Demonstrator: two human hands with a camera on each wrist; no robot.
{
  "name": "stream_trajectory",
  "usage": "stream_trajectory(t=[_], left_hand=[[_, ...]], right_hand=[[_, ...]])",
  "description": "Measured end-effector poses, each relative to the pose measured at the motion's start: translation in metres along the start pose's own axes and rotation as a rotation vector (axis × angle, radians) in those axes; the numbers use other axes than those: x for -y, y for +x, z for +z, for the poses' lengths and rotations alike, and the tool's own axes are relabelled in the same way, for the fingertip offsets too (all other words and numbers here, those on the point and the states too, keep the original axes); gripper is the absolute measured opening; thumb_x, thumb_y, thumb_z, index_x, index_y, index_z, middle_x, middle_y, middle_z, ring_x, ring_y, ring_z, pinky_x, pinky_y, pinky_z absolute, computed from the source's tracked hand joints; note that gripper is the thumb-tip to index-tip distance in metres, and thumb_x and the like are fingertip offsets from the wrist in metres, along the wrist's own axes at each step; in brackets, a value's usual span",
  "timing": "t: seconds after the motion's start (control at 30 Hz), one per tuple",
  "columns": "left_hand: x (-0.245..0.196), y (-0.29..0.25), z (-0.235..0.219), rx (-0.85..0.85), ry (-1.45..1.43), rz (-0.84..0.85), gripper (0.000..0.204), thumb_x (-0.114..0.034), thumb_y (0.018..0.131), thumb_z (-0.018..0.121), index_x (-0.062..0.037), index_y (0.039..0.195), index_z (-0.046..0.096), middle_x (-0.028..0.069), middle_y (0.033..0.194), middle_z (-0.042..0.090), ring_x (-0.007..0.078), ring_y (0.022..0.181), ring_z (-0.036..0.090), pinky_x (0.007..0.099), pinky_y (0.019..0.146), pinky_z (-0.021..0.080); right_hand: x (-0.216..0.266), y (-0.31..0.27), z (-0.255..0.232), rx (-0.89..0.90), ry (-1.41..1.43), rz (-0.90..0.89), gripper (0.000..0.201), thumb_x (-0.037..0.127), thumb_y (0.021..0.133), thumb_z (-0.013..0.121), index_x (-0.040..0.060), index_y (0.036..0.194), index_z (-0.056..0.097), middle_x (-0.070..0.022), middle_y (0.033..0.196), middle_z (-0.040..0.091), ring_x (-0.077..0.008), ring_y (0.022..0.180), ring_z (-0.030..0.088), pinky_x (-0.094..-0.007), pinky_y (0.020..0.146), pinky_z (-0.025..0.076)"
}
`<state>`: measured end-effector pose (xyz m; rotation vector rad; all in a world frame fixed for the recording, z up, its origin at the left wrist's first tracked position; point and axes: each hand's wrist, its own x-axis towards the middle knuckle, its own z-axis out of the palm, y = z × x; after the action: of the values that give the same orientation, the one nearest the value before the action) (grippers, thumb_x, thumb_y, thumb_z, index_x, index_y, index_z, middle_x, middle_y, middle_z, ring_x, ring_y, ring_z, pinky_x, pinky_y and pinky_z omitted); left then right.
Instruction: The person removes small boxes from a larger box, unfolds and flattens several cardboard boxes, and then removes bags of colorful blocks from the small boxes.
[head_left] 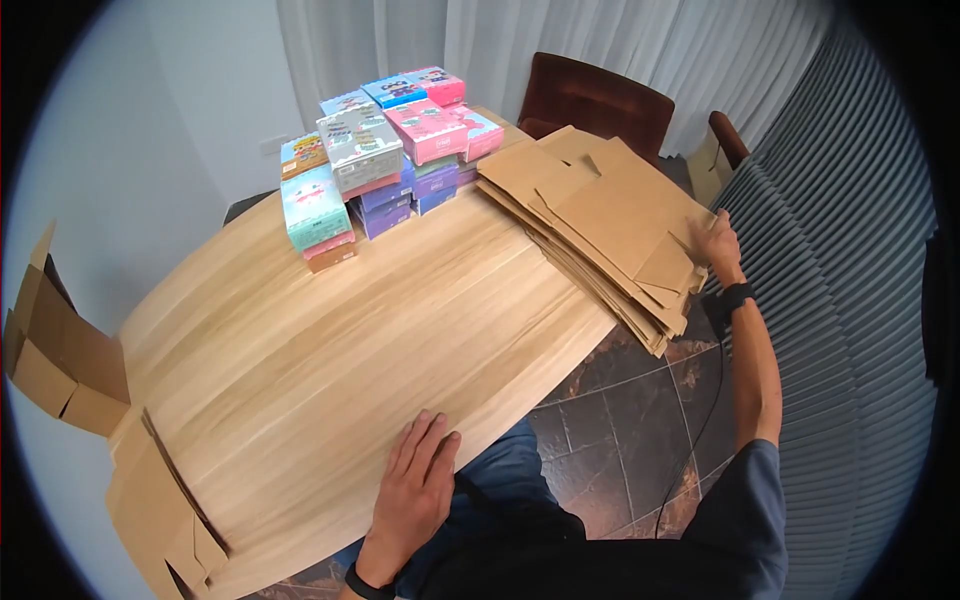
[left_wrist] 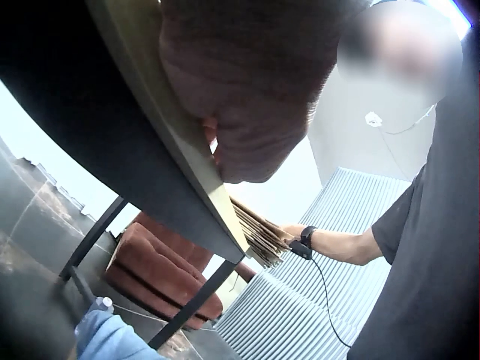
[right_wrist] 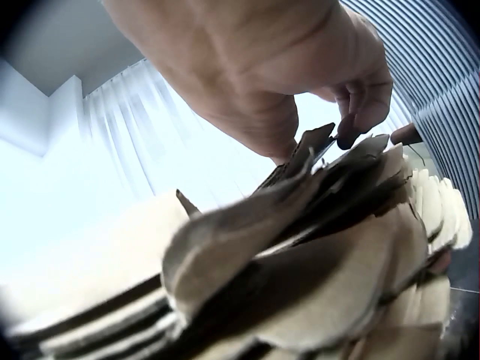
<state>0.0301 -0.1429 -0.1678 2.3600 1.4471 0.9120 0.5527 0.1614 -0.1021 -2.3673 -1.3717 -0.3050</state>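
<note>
A pile of flattened cardboard boxes [head_left: 610, 205] lies on the table's right end and juts past its edge. At the pile's outer side my right hand [head_left: 716, 245] pinches the edge of the top sheet between thumb and fingers. In the right wrist view, the curled fingers [right_wrist: 364, 112] and the thumb come down on either side of a cardboard flap [right_wrist: 307, 154], over many stacked layers. My left hand [head_left: 415, 485] rests on the near table edge with its fingers stretched out, holding nothing. Seen from the left wrist, that hand [left_wrist: 247, 90] lies over the table's rim.
Colourful small boxes [head_left: 365, 150] stand stacked at the table's back. An opened carton [head_left: 70, 350] and another cardboard piece [head_left: 160, 500] are at the left end. A brown chair [head_left: 595, 100] stands behind the table, a ribbed grey panel [head_left: 840, 300] to the right. A black cable [head_left: 700, 440] hangs from the right wrist.
</note>
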Motion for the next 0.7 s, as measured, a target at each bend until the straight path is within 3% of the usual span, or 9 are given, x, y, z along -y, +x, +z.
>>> stream_trajectory(t=[0.07,0.17,0.27,0.37,0.4,0.5,0.53,0.6,0.7], left_hand=[[-0.001,-0.001,0.000,-0.008,0.009,-0.011,0.037,0.003,0.088,0.065,0.0036,0.126,0.066,0.0208,0.140,0.058,0.0433,0.135,0.052,0.0527,0.112,0.043],[0.003,-0.003,-0.002,0.034,0.035,0.006,0.040,-0.003,0.091,0.065,0.0046,0.130,0.064,0.0217,0.145,0.055,0.0402,0.141,0.048,0.0517,0.118,0.039],[0.004,-0.001,0.001,0.007,0.023,0.016,0.040,-0.005,0.091,0.065,0.0055,0.130,0.064,0.0220,0.145,0.055,0.0400,0.141,0.048,0.0515,0.119,0.038],[0.004,-0.006,0.001,-0.045,-0.002,0.045,0.043,0.000,0.087,0.066,0.0069,0.129,0.064,0.0218,0.143,0.057,0.0424,0.138,0.051,0.0530,0.115,0.042],[0.007,-0.010,0.006,-0.053,0.020,0.038,0.044,-0.002,0.088,0.065,0.0079,0.130,0.063,0.0230,0.144,0.056,0.0419,0.139,0.050,0.0529,0.117,0.041],[0.012,-0.019,0.013,-0.114,-0.026,0.048,0.048,-0.009,0.090,0.064,0.0065,0.136,0.061,0.0253,0.151,0.050,0.0412,0.145,0.046,0.0535,0.122,0.036],[0.007,-0.021,0.002,-0.094,0.000,0.034,0.049,-0.009,0.092,0.063,0.0053,0.138,0.059,0.0258,0.152,0.049,0.0408,0.146,0.044,0.0534,0.122,0.037],[-0.008,-0.032,-0.039,-0.158,0.073,-0.047,0.049,-0.009,0.092,0.064,0.0048,0.139,0.058,0.0256,0.153,0.049,0.0411,0.146,0.044,0.0533,0.121,0.038],[-0.001,-0.065,-0.089,-0.325,0.236,-0.201,0.057,-0.010,0.090,0.072,0.0043,0.143,0.056,0.0251,0.153,0.049,0.0440,0.145,0.046,0.0529,0.119,0.041]], right_hand=[[-0.033,0.032,0.018,-0.005,-0.013,-0.322,0.068,0.052,0.093,0.071,-0.0026,0.131,0.060,-0.0337,0.120,0.068,-0.0476,0.116,0.067,-0.0485,0.095,0.055],[-0.035,0.045,0.021,0.103,0.121,-0.115,0.065,0.052,0.094,0.068,-0.0014,0.132,0.063,-0.0297,0.124,0.069,-0.0443,0.119,0.066,-0.0478,0.099,0.054],[-0.050,0.041,0.030,0.025,0.101,-0.197,0.061,0.050,0.094,0.069,-0.0013,0.128,0.065,-0.0277,0.122,0.070,-0.0457,0.118,0.066,-0.0481,0.099,0.054],[-0.066,0.046,0.031,0.169,0.544,-0.187,0.041,0.033,0.098,0.067,-0.0036,0.116,0.072,-0.0113,0.091,0.074,-0.0158,0.080,0.063,-0.0347,0.072,0.054],[-0.079,0.056,0.037,0.013,0.547,-0.518,0.034,0.026,0.100,0.067,-0.0035,0.117,0.072,-0.0079,0.090,0.073,-0.0129,0.079,0.062,-0.0328,0.071,0.053],[-0.054,0.056,-0.003,0.103,0.523,-0.531,0.033,0.024,0.106,0.062,-0.0047,0.118,0.072,-0.0128,0.096,0.075,-0.0196,0.086,0.065,-0.0338,0.079,0.053],[-0.060,0.083,0.000,-0.163,0.321,-0.680,0.033,0.020,0.108,0.057,-0.0046,0.127,0.069,-0.0186,0.110,0.072,-0.0247,0.103,0.067,-0.0363,0.091,0.054],[0.018,-0.035,-0.070,-0.375,0.344,-0.674,0.042,0.023,0.111,0.051,-0.0032,0.142,0.059,-0.0189,0.148,0.056,-0.0290,0.137,0.053,-0.0394,0.111,0.048],[0.079,-0.151,-0.106,-0.478,0.526,-0.748,0.041,0.022,0.113,0.048,-0.0074,0.138,0.060,-0.0198,0.138,0.064,-0.0308,0.129,0.060,-0.0388,0.112,0.048]])
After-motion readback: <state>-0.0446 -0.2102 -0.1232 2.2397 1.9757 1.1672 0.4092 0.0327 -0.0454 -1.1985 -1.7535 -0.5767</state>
